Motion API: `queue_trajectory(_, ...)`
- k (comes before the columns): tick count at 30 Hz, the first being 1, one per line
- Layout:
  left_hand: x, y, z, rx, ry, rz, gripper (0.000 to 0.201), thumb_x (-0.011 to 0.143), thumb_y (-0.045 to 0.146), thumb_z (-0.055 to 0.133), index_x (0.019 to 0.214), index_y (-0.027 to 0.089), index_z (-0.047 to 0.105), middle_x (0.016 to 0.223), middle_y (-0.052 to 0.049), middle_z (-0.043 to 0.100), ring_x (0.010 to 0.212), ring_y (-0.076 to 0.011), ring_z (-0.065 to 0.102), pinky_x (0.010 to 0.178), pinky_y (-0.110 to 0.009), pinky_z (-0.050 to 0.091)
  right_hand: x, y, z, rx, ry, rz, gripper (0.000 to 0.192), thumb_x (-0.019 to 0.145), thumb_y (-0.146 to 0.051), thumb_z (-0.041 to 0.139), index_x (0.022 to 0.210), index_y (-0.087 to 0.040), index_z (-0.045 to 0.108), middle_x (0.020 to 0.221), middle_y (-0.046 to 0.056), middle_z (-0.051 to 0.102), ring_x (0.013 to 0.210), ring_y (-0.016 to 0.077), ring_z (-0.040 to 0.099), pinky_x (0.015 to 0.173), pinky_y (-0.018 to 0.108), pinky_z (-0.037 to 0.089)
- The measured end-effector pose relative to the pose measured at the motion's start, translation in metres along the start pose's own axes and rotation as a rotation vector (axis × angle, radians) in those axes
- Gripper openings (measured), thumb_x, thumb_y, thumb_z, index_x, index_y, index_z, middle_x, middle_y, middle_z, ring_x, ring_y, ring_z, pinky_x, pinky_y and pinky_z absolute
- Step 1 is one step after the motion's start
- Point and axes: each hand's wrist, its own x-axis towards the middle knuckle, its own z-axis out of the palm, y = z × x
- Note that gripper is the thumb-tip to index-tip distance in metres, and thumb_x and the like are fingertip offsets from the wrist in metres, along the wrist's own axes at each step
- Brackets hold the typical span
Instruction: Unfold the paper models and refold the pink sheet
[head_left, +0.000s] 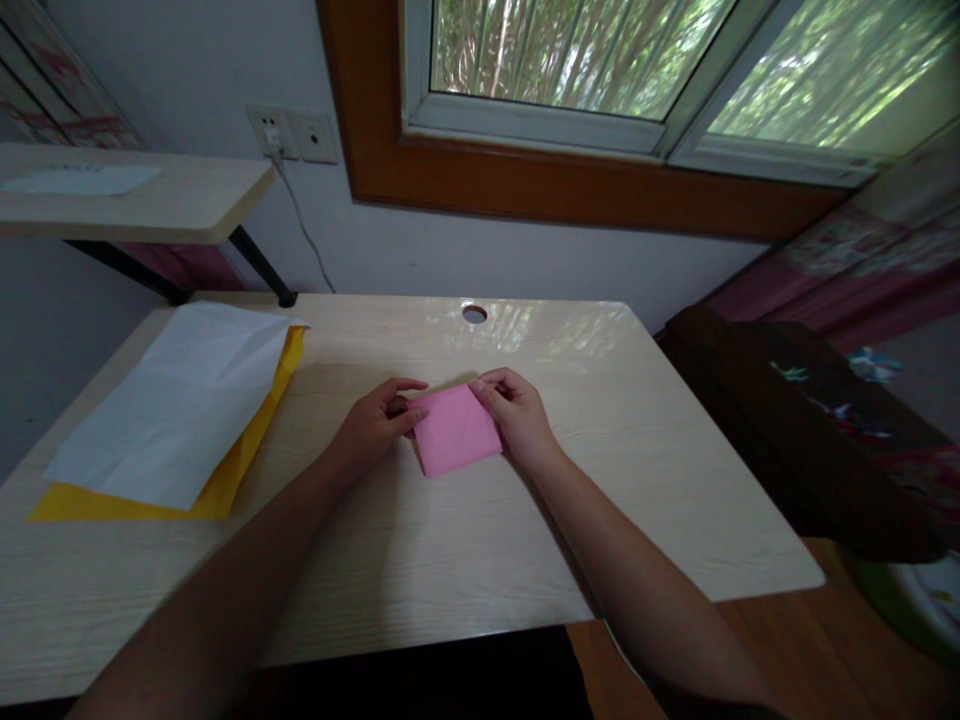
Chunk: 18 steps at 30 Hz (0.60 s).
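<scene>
A folded piece of pink paper [456,432], roughly square, is held slightly tilted over the middle of the desk [450,560]. My left hand [377,423] pinches its upper left corner, thumb on top and the index finger stretched beyond the edge. At the upper right corner, my right hand [517,412] grips the paper between thumb and fingers. The fingers under the paper are partly hidden, and so is its underside.
White sheets [180,390] lie over yellow paper [236,475] on the desk's left side. A raised shelf [202,200] stands at the back left. The desk has a cable hole [474,314] near its back edge. Dark furniture [795,440] is beyond the right edge.
</scene>
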Motion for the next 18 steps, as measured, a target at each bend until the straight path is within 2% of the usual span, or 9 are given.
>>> queue_trajectory(5,-0.0003,-0.0006,-0.0021,0.039,0.084,0.048,0.040,0.085,0.038,0.071,0.120,0.019,0.065,0.072,0.003,0.064,0.067,-0.0128,0.061,0.063,-0.023,0.052,0.0004,0.0024,0.0003,0.031,-0.016,-0.050,0.026,0.080,-0.044,0.078,0.083,-0.020,0.068,0.073,-0.001,0.063,0.066,0.0128,0.053,0.062,0.026,0.040)
queue_trajectory(8,-0.0001,-0.0014,-0.0028,0.060,0.128,0.100,0.038,0.085,0.035,0.070,0.121,0.022,0.066,0.079,0.002,0.066,0.072,-0.0128,0.063,0.065,-0.023,0.052,0.0005,0.0024,-0.0002,0.016,-0.025,-0.075,0.024,0.082,-0.042,0.077,0.084,-0.020,0.068,0.075,0.000,0.065,0.069,0.0134,0.056,0.065,0.026,0.042)
queue_trajectory(12,-0.0008,-0.0012,-0.0027,0.127,0.136,0.148,0.028,0.085,0.032,0.068,0.111,0.021,0.071,0.094,-0.002,0.072,0.082,-0.0150,0.067,0.070,-0.025,0.055,0.0000,0.0012,-0.0010,-0.018,-0.026,-0.102,0.023,0.082,-0.042,0.077,0.084,-0.020,0.069,0.075,0.000,0.065,0.068,0.0134,0.056,0.065,0.027,0.043)
queue_trajectory(18,-0.0023,0.0010,-0.0035,0.184,0.136,0.185,0.026,0.085,0.029,0.067,0.109,0.020,0.072,0.093,-0.002,0.073,0.076,-0.0141,0.067,0.068,-0.024,0.057,0.0002,0.0029,-0.0023,-0.038,-0.039,-0.126,0.023,0.084,-0.042,0.076,0.086,-0.020,0.069,0.076,0.000,0.066,0.069,0.0137,0.056,0.066,0.027,0.043)
